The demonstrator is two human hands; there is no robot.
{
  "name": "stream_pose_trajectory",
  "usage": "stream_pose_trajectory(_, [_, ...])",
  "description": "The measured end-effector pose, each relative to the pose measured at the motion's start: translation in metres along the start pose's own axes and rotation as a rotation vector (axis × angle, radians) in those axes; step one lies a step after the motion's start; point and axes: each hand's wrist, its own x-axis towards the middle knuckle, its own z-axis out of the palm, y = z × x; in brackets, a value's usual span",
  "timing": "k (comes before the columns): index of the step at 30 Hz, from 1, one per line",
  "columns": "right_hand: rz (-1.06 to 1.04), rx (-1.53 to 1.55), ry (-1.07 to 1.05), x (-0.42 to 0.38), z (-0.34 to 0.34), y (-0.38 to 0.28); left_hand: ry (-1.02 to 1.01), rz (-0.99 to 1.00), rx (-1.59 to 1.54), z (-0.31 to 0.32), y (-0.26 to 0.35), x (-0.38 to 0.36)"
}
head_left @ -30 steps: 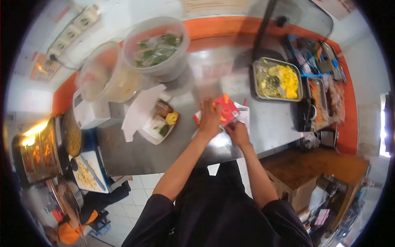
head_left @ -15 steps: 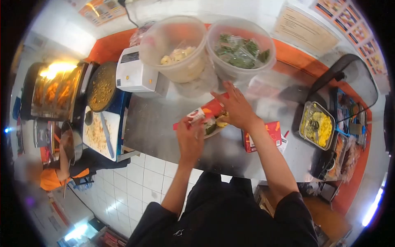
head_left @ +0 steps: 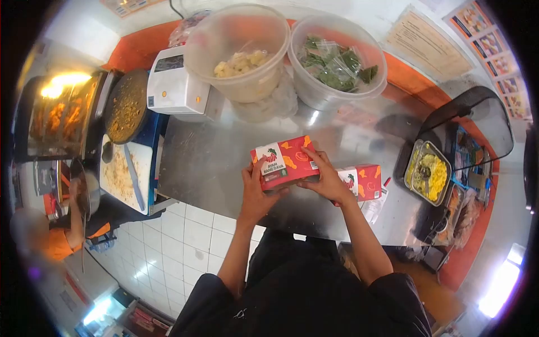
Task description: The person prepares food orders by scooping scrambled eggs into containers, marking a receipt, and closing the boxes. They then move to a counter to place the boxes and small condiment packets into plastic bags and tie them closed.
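Two hands hold a red Ayam Bang Dava box (head_left: 287,164) over the desk (head_left: 205,160).
The left hand (head_left: 256,195) has its fingers bent around the left end of the box, and the right hand (head_left: 327,178) has its fingers on the other end, both opened just as wide as the box. Its lid is down. I can't tell if it touches the desk. A second red box (head_left: 369,181) sits near the right hand, with a white paper (head_left: 373,211) beside it. Two big tubs (head_left: 337,96) stand behind.
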Motion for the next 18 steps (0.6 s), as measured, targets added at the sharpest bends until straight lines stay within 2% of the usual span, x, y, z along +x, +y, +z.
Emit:
stream_pose_trajectory(2, [0.049,0.170,0.032,-0.011,-0.001,-0.006,-0.009,0.018,0.038,-0.010,0.000,0.001])
stream_pose_trajectory(5, [-0.008,-0.040,0.183,-0.023,0.013,0.005,0.027,0.058,0.055,-0.010,-0.012,0.004])
stream_pose_trajectory(6, [-0.050,0.053,0.240,-0.028,0.021,0.008,0.048,0.074,0.052,-0.006,-0.020,0.005])
stream_pose_trajectory(9, [-0.136,0.295,0.362,-0.034,0.041,0.007,-0.065,0.008,-0.341,0.005,-0.054,-0.005])
stream_pose_trajectory(11, [-0.117,0.428,0.361,-0.040,0.047,0.003,-0.079,0.026,-0.390,0.003,-0.064,-0.009])
stream_pose_trajectory(15, [-0.066,0.323,0.297,-0.043,0.047,0.013,-0.167,-0.006,-0.393,-0.010,-0.062,-0.011])
stream_pose_trajectory(18, [-0.224,-0.001,0.345,-0.051,0.058,0.035,-0.234,0.184,-0.114,-0.011,-0.062,-0.020])
